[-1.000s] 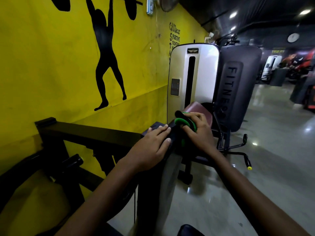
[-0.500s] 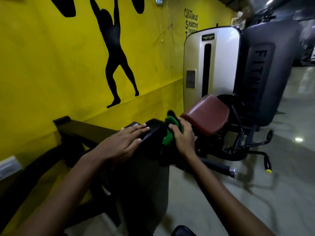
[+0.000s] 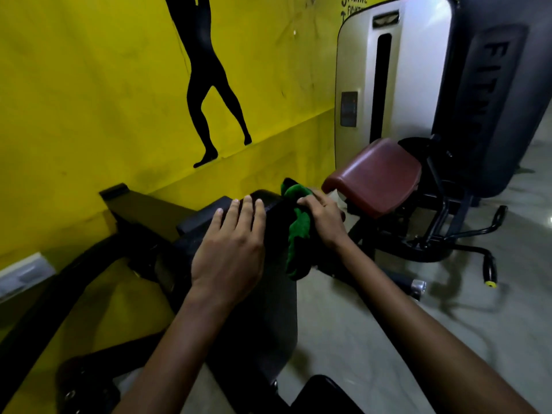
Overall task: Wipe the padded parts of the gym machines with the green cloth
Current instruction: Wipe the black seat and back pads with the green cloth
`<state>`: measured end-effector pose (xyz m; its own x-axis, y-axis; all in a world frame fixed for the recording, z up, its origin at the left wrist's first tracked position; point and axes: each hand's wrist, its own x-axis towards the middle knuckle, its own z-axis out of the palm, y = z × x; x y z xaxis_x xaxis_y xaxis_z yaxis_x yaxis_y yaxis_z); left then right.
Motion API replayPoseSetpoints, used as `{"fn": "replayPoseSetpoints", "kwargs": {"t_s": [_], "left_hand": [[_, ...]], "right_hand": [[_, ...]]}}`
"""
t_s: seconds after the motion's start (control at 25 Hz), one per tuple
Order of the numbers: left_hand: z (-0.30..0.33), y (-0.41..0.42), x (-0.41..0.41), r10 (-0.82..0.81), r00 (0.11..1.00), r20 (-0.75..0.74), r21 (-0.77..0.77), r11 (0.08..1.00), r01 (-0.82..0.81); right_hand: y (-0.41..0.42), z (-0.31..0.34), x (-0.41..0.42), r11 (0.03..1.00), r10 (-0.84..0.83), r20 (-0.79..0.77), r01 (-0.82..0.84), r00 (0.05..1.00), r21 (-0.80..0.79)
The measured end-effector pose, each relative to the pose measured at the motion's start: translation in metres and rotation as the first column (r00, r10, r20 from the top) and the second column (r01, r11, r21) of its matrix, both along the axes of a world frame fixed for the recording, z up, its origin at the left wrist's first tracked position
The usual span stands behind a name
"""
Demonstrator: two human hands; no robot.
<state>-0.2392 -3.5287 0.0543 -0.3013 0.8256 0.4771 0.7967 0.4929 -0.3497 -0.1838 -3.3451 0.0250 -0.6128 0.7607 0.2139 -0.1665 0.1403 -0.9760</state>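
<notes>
A black padded backrest [image 3: 263, 309] stands upright in front of me, seen from its top edge. My left hand [image 3: 231, 249] lies flat on the top of that pad with its fingers straight. My right hand [image 3: 324, 218] grips the bunched green cloth [image 3: 297, 231] and holds it against the pad's right side, where the cloth hangs down. Beyond it sits a brown padded seat [image 3: 378, 173] of the neighbouring machine.
A yellow wall [image 3: 104, 94] with a black lifter figure runs along the left. A white and black weight-stack housing [image 3: 397, 73] rises behind the brown seat. Black frame bars [image 3: 143, 210] and handles with yellow tips [image 3: 490, 273] stand around on the shiny floor [image 3: 388, 318].
The view has tilted down and closer. My right hand has slid the green cloth from the pad's top down its right side. My left hand stays flat on the pad.
</notes>
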Motion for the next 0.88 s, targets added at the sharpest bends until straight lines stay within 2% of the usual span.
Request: {"fn": "replayPoseSetpoints", "kwargs": {"t_s": [0.12, 0.2, 0.32, 0.4, 0.56, 0.64, 0.8, 0.88], "left_hand": [[-0.008, 0.012, 0.007, 0.071, 0.997, -0.014, 0.057, 0.996, -0.070], [-0.011, 0.013, 0.007, 0.078, 0.996, -0.053, 0.084, 0.994, -0.073], [-0.014, 0.015, 0.006, 0.085, 0.993, -0.084, 0.113, 0.991, -0.075], [-0.015, 0.017, 0.007, 0.117, 0.986, -0.116, 0.162, 0.982, -0.098], [-0.035, 0.034, 0.024, 0.320, 0.935, -0.155, 0.256, 0.927, -0.274], [-0.057, 0.049, 0.036, 0.416, 0.893, -0.171, 0.266, 0.892, -0.364], [-0.090, 0.075, 0.042, 0.520, 0.837, -0.172, 0.323, 0.832, -0.450], [-0.098, 0.079, 0.039, 0.541, 0.819, -0.194, 0.345, 0.819, -0.459]], "right_hand": [[0.003, -0.042, 0.001, 0.997, 0.069, 0.219, -0.077, 0.973, 0.028], [0.005, -0.049, 0.001, 0.992, 0.100, 0.271, -0.117, 0.957, 0.047], [0.014, -0.024, -0.003, 0.991, 0.126, 0.104, -0.130, 0.987, 0.039], [0.018, -0.018, -0.004, 0.982, 0.187, -0.012, -0.188, 0.982, -0.035], [0.031, -0.086, -0.006, 0.934, 0.354, 0.127, -0.342, 0.927, -0.105], [0.041, -0.097, -0.011, 0.893, 0.447, 0.149, -0.429, 0.882, -0.138], [0.050, -0.070, -0.028, 0.881, 0.468, -0.076, -0.472, 0.880, -0.039], [0.049, -0.081, -0.029, 0.857, 0.506, -0.114, -0.513, 0.855, -0.044]]}}
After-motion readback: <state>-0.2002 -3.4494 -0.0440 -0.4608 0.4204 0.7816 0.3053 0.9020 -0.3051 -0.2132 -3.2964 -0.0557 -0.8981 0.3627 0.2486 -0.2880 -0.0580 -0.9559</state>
